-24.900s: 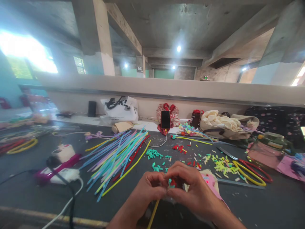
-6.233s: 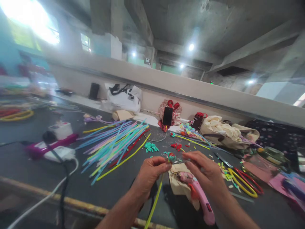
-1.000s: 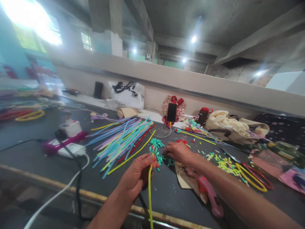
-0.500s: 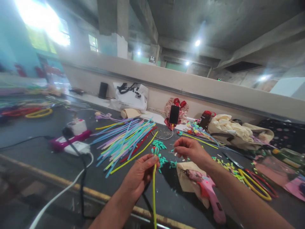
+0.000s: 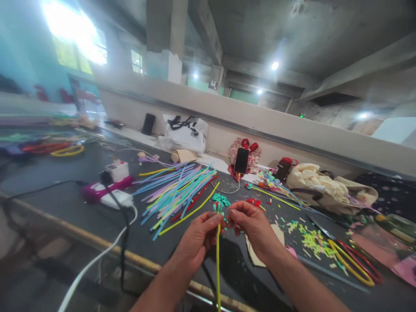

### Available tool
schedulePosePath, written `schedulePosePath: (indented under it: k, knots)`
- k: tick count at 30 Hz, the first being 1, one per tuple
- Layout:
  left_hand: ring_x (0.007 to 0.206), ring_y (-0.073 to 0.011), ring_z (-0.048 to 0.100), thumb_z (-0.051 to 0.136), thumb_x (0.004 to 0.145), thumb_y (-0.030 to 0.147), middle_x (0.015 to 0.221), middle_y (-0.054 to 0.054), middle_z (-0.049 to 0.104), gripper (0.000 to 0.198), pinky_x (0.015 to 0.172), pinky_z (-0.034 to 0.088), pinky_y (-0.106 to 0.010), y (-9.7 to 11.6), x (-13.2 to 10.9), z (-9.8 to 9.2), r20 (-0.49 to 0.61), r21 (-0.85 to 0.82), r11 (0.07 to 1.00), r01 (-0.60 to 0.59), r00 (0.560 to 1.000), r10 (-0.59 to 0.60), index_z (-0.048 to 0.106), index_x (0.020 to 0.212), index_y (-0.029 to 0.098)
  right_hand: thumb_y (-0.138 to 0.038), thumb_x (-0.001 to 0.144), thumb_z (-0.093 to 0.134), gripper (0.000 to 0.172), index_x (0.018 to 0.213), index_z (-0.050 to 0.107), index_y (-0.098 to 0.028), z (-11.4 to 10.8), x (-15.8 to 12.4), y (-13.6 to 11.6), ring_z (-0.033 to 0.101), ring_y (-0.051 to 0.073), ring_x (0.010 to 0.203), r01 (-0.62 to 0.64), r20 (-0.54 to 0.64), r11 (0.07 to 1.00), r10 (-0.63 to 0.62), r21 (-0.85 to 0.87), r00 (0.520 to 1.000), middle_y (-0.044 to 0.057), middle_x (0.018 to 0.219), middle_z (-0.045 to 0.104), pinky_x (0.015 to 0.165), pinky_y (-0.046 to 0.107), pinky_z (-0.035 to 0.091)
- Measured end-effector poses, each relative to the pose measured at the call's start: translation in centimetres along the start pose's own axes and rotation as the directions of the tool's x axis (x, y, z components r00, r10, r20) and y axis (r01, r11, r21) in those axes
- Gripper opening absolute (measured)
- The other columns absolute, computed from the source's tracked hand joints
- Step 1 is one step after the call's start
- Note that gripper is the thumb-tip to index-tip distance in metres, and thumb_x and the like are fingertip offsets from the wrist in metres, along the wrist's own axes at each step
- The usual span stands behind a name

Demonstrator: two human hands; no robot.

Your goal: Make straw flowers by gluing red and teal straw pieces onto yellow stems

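Observation:
My left hand [image 5: 200, 237] pinches a yellow pipe cleaner [image 5: 218, 268] just below its top, and the rest hangs straight down. On that top sits a small flower head [image 5: 218, 207] of teal and red pieces. Close beside the head, on its right, my right hand [image 5: 253, 225] has thumb and fingers pressed together. What lies between those fingertips is too small to make out. Teal cut pieces [image 5: 221, 199] lie behind the flower head, and red pieces [image 5: 253, 202] are beyond my right hand. A beige cloth or pad [image 5: 277, 234] is partly under my right forearm.
A bundle of coloured pipe cleaners [image 5: 182, 190] lies left of centre. Yellow-green cut pieces [image 5: 313, 240] are scattered at the right, beside scissors [image 5: 352, 260]. A power strip [image 5: 107, 190] with cables is at the left. A phone [image 5: 241, 160] leans against a patterned bag at the back.
My right hand has moved left and down to the flower head. The pink glue gun, in full view before, is now almost wholly hidden by my right arm. The view has shifted slightly.

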State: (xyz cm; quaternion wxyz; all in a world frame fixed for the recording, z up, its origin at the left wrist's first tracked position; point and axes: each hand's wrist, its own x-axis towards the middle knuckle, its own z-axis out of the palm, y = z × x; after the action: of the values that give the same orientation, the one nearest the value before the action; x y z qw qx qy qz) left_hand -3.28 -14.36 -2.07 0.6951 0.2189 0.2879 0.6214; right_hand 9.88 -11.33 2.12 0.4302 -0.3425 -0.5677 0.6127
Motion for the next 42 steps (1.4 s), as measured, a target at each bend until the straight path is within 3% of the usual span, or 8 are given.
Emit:
schedulePosePath:
  k: [9, 15, 18, 24, 30, 34, 38, 42]
  knots:
    - [0.055, -0.0114, 0.06, 0.071, 0.059, 0.018, 0.059, 0.003, 0.063, 0.018, 0.054, 0.045, -0.021, -0.3, 0.5, -0.4, -0.029, -0.187, 0.978, -0.089, 0.996, 0.085, 0.056, 0.069, 0.016, -0.029, 0.06, 0.07, 0.016, 0.068, 0.063, -0.017, 2.9, 1.5, 1.9, 0.044, 0.007, 0.05, 0.017, -0.068, 1.0, -0.015, 0.026, 0.998, -0.004, 0.056, 0.053, 0.05, 0.02, 0.034]
    - [0.049, -0.0104, 0.055, 0.07, 0.06, 0.022, 0.052, 0.002, 0.059, 0.015, 0.048, 0.04, -0.019, -0.1, 0.3, -0.1, 0.084, -0.162, 0.983, -0.084, 0.992, 0.099, 0.057, 0.064, 0.015, -0.024, 0.061, 0.069, 0.012, 0.066, 0.064, -0.015, 3.0, 0.9, 1.5, 0.042, 0.007, 0.048, 0.017, -0.052, 1.0, -0.017, 0.005, 0.999, -0.003, 0.054, 0.053, 0.048, 0.02, 0.031]
    - [0.047, -0.0083, 0.052, 0.069, 0.062, 0.025, 0.05, 0.002, 0.057, 0.017, 0.048, 0.039, -0.018, -0.1, 0.2, 0.1, 0.145, -0.13, 0.986, -0.106, 0.982, 0.125, 0.056, 0.06, 0.014, -0.024, 0.061, 0.069, 0.012, 0.065, 0.063, -0.014, 2.8, 0.7, 1.0, 0.043, 0.008, 0.047, 0.027, -0.065, 1.0, -0.027, -0.009, 0.998, -0.003, 0.052, 0.054, 0.046, 0.02, 0.03]
    - [0.042, -0.0042, 0.048, 0.067, 0.065, 0.026, 0.05, 0.004, 0.055, 0.017, 0.041, 0.034, -0.014, -0.1, 0.1, -0.2, 0.113, -0.092, 0.994, -0.059, 0.991, 0.07, 0.055, 0.062, 0.014, -0.032, 0.059, 0.071, 0.02, 0.065, 0.059, -0.016, 1.2, 0.9, -0.7, 0.04, 0.006, 0.043, 0.06, -0.162, 0.998, -0.056, 0.024, 0.985, -0.005, 0.051, 0.049, 0.04, 0.017, 0.027]
    - [0.042, -0.0058, 0.054, 0.064, 0.068, 0.021, 0.057, 0.001, 0.063, 0.012, 0.035, 0.035, -0.011, 0.5, -0.1, -0.2, 0.057, -0.118, 0.993, 0.019, 0.998, -0.012, 0.054, 0.068, 0.015, -0.034, 0.063, 0.069, 0.022, 0.069, 0.059, -0.016, -0.4, -0.1, -3.2, 0.045, 0.006, 0.043, 0.036, -0.177, 0.998, -0.027, 0.046, 0.984, -0.003, 0.057, 0.056, 0.039, 0.016, 0.03]
    - [0.04, -0.005, 0.054, 0.063, 0.069, 0.02, 0.059, 0.0, 0.065, 0.011, 0.031, 0.032, -0.009, 0.7, -0.3, -0.1, 0.057, -0.124, 0.992, 0.024, 0.998, -0.017, 0.053, 0.066, 0.015, -0.034, 0.07, 0.061, 0.021, 0.06, 0.053, -0.017, -0.3, -1.5, -4.5, 0.041, 0.005, 0.039, 0.061, -0.16, 0.996, -0.05, 0.068, 0.986, -0.004, 0.051, 0.049, 0.036, 0.016, 0.024]
    - [0.04, -0.0036, 0.053, 0.065, 0.068, 0.022, 0.056, 0.0, 0.064, 0.013, 0.031, 0.031, -0.008, 0.6, -0.4, -0.2, 0.064, -0.133, 0.991, 0.017, 0.998, -0.008, 0.055, 0.065, 0.014, -0.034, 0.073, 0.058, 0.028, 0.053, 0.048, -0.018, 0.0, -4.9, -6.3, 0.033, 0.005, 0.036, 0.185, -0.139, 0.981, -0.176, 0.055, 0.975, -0.005, 0.048, 0.041, 0.034, 0.019, 0.021]
    - [0.041, -0.0033, 0.052, 0.066, 0.066, 0.024, 0.058, 0.0, 0.064, 0.014, 0.031, 0.03, -0.008, 0.5, -0.4, -0.3, 0.07, -0.121, 0.993, 0.005, 0.998, 0.003, 0.057, 0.066, 0.013, -0.039, 0.071, 0.06, 0.03, 0.049, 0.053, -0.021, -1.3, -9.9, -6.9, 0.039, 0.011, 0.041, 0.263, -0.124, 0.947, -0.288, -0.185, 0.949, -0.002, 0.043, 0.042, 0.04, 0.023, 0.03]
